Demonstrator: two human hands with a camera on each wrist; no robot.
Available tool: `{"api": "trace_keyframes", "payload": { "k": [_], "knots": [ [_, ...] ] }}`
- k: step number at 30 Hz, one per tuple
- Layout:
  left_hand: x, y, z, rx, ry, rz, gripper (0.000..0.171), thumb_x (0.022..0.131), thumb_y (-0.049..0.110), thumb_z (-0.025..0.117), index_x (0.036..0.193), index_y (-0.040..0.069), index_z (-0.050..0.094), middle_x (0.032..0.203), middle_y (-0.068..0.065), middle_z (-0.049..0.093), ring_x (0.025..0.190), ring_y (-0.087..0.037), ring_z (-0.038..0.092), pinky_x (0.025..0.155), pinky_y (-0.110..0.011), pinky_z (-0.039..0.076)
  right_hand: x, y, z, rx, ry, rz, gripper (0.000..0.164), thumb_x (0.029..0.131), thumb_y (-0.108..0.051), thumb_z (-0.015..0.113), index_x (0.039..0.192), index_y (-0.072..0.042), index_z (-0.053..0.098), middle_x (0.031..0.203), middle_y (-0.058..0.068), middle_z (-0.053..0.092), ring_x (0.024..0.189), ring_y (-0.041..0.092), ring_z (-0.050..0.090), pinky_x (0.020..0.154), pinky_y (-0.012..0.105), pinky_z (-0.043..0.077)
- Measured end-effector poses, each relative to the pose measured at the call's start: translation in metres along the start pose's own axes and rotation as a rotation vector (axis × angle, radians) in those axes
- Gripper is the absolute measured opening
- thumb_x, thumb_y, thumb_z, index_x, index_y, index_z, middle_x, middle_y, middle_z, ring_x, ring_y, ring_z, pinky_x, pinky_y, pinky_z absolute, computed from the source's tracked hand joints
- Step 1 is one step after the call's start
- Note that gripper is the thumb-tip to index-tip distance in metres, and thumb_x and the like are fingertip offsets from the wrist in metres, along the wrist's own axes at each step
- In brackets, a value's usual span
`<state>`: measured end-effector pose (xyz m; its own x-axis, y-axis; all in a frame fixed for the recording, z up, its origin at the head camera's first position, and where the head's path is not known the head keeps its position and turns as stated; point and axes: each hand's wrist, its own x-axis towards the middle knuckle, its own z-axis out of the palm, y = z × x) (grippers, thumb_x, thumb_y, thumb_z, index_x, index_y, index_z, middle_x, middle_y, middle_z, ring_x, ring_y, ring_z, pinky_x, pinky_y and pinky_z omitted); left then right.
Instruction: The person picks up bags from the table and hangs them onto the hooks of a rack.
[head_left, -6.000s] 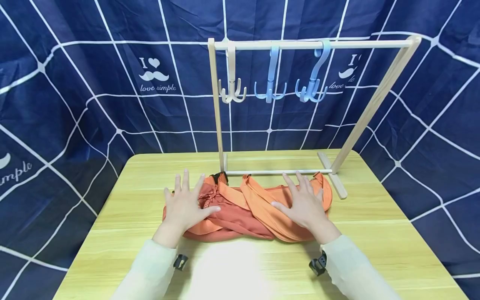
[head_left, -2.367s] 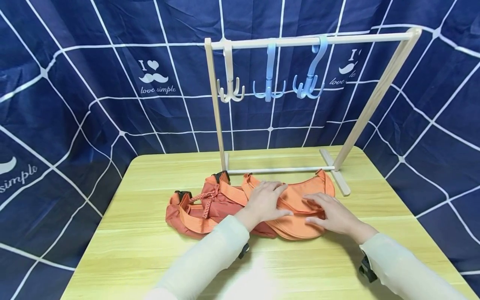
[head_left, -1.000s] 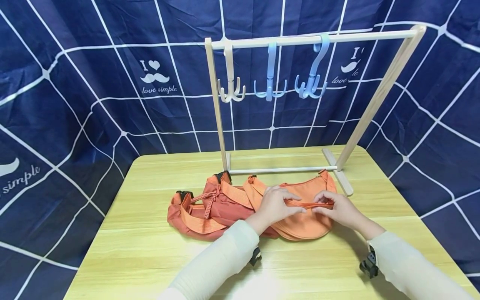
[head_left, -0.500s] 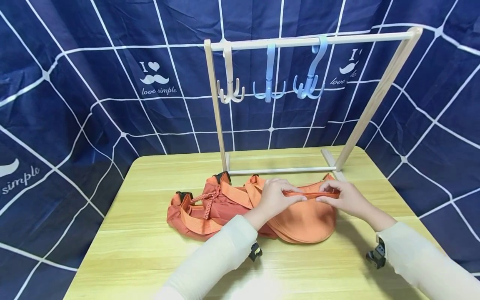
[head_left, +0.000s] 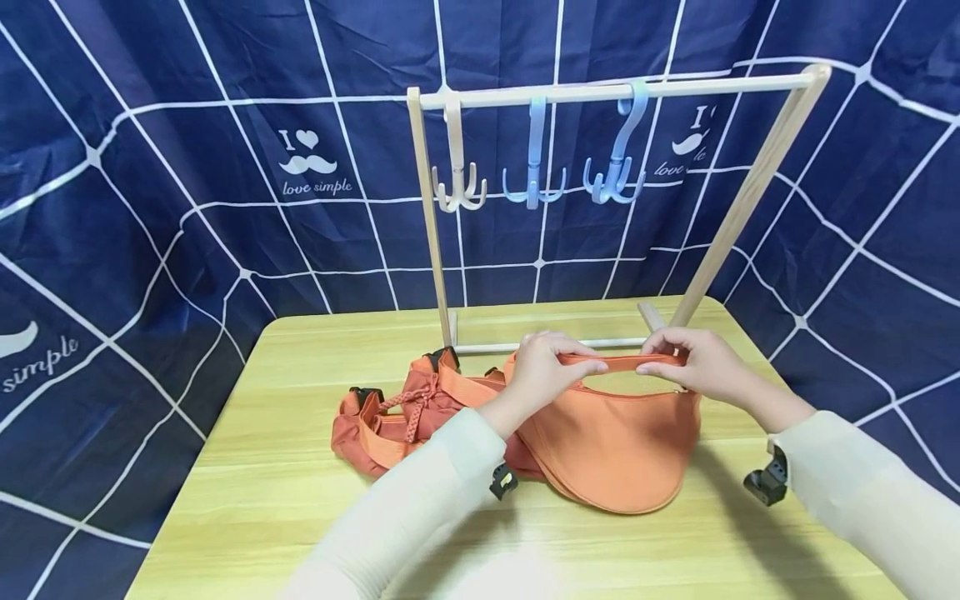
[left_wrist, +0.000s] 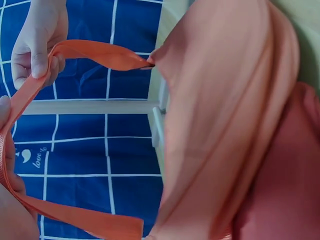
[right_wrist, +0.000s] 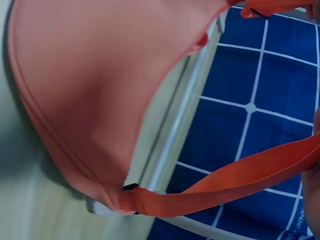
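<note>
An orange half-moon shoulder bag (head_left: 611, 450) hangs tilted from its strap (head_left: 622, 363) near the table's right side. My left hand (head_left: 536, 371) pinches the strap between thumb and fingers, and my right hand (head_left: 697, 362) pinches it a short way to the right. The stretch of strap between them is level. In the left wrist view the strap (left_wrist: 95, 215) slopes from both hands to the bag's two ends. A rust-red bag (head_left: 457, 417) with orange straps, black buckles and a braided cord lies at the left, partly hidden by my left arm and the orange bag.
Behind the bags stands a wooden rack (head_left: 750, 200) with a top rail. One cream hook hanger (head_left: 457, 167) and two blue hook hangers (head_left: 535, 158) hang on it. Dark blue gridded cloth (head_left: 337, 233) surrounds the pale wooden table (head_left: 247, 467).
From spread above both bags, my hands have moved to the orange bag and taken hold of its strap. Over the last second they have raised it, lifting the bag up off its flat position.
</note>
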<state>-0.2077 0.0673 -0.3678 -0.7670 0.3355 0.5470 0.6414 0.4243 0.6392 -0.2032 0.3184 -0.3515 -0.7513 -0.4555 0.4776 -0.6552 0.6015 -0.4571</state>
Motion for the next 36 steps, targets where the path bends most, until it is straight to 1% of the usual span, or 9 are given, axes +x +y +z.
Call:
{"api": "trace_keyframes", "payload": {
  "k": [3, 6, 10, 14, 19, 23, 26, 31, 36],
  "knots": [
    [0.005, 0.004, -0.004, -0.035, -0.003, -0.021, 0.018, 0.072, 0.032, 0.084, 0.086, 0.022, 0.080, 0.078, 0.014, 0.069, 0.077, 0.006, 0.056, 0.078, -0.018, 0.037, 0.006, -0.005, -0.007, 0.011, -0.005, -0.007, 0.029, 0.068, 0.000, 0.083, 0.080, -0.020, 0.066, 0.066, -0.014, 0.058, 0.050, 0.005, 0.045, 0.046, 0.018, 0.037],
    [0.009, 0.008, -0.007, -0.077, 0.001, -0.038, 0.018, 0.073, 0.030, 0.083, 0.087, 0.019, 0.080, 0.079, 0.012, 0.070, 0.077, 0.007, 0.058, 0.076, -0.015, 0.039, 0.012, -0.010, -0.015, 0.011, -0.015, -0.010, 0.028, 0.069, 0.001, 0.082, 0.080, -0.020, 0.066, 0.066, -0.013, 0.059, 0.050, 0.005, 0.045, 0.045, 0.019, 0.036],
    [0.014, 0.012, -0.011, -0.153, 0.005, -0.059, 0.017, 0.073, 0.026, 0.083, 0.086, 0.016, 0.079, 0.082, 0.009, 0.071, 0.077, 0.006, 0.059, 0.067, -0.013, 0.044, 0.020, -0.016, -0.025, -0.037, -0.015, -0.034, 0.028, 0.068, 0.000, 0.083, 0.080, -0.020, 0.066, 0.065, -0.014, 0.057, 0.052, 0.006, 0.044, 0.046, 0.019, 0.035],
    [0.020, 0.018, -0.016, -0.192, 0.006, -0.078, 0.016, 0.074, 0.023, 0.083, 0.087, 0.014, 0.079, 0.083, 0.006, 0.071, 0.078, 0.004, 0.060, 0.065, -0.014, 0.046, 0.027, -0.022, -0.036, -0.075, -0.019, -0.051, 0.028, 0.068, 0.000, 0.083, 0.079, -0.020, 0.066, 0.064, -0.015, 0.056, 0.051, 0.005, 0.044, 0.046, 0.018, 0.035],
    [0.028, 0.024, -0.023, -0.180, 0.015, -0.073, 0.017, 0.074, 0.024, 0.083, 0.089, 0.014, 0.079, 0.077, 0.008, 0.068, 0.072, 0.001, 0.057, 0.058, -0.017, 0.043, 0.035, -0.030, -0.047, -0.095, -0.019, -0.037, 0.027, 0.068, -0.001, 0.083, 0.080, -0.020, 0.067, 0.064, -0.014, 0.056, 0.053, 0.006, 0.044, 0.046, 0.019, 0.034],
    [0.033, 0.028, -0.028, -0.174, 0.021, -0.049, 0.017, 0.075, 0.024, 0.082, 0.089, 0.014, 0.079, 0.073, 0.009, 0.064, 0.067, -0.001, 0.054, 0.054, -0.018, 0.041, 0.042, -0.036, -0.056, -0.118, -0.023, -0.021, 0.026, 0.069, -0.002, 0.083, 0.081, -0.019, 0.068, 0.063, -0.012, 0.055, 0.054, 0.007, 0.042, 0.046, 0.020, 0.033],
    [0.037, 0.030, -0.032, -0.162, 0.028, -0.025, 0.017, 0.075, 0.024, 0.082, 0.088, 0.014, 0.079, 0.073, 0.009, 0.064, 0.066, -0.002, 0.054, 0.054, -0.019, 0.041, 0.047, -0.039, -0.062, -0.140, -0.038, -0.011, 0.025, 0.070, -0.003, 0.083, 0.083, -0.019, 0.068, 0.063, -0.012, 0.054, 0.054, 0.008, 0.041, 0.046, 0.020, 0.032],
    [0.043, 0.034, -0.038, -0.145, 0.032, -0.013, 0.016, 0.076, 0.025, 0.081, 0.088, 0.014, 0.079, 0.074, 0.009, 0.064, 0.064, -0.003, 0.052, 0.053, -0.020, 0.041, 0.056, -0.044, -0.068, -0.146, -0.046, 0.009, 0.023, 0.071, -0.003, 0.082, 0.084, -0.017, 0.069, 0.064, -0.010, 0.055, 0.053, 0.008, 0.040, 0.046, 0.020, 0.031],
    [0.050, 0.039, -0.044, -0.130, 0.045, -0.010, 0.014, 0.078, 0.025, 0.079, 0.088, 0.014, 0.078, 0.078, 0.008, 0.066, 0.066, -0.003, 0.053, 0.058, -0.020, 0.040, 0.064, -0.050, -0.074, -0.160, -0.031, 0.047, 0.021, 0.072, -0.003, 0.082, 0.083, -0.016, 0.069, 0.063, -0.008, 0.053, 0.054, 0.009, 0.041, 0.047, 0.021, 0.031]
  ]
}}
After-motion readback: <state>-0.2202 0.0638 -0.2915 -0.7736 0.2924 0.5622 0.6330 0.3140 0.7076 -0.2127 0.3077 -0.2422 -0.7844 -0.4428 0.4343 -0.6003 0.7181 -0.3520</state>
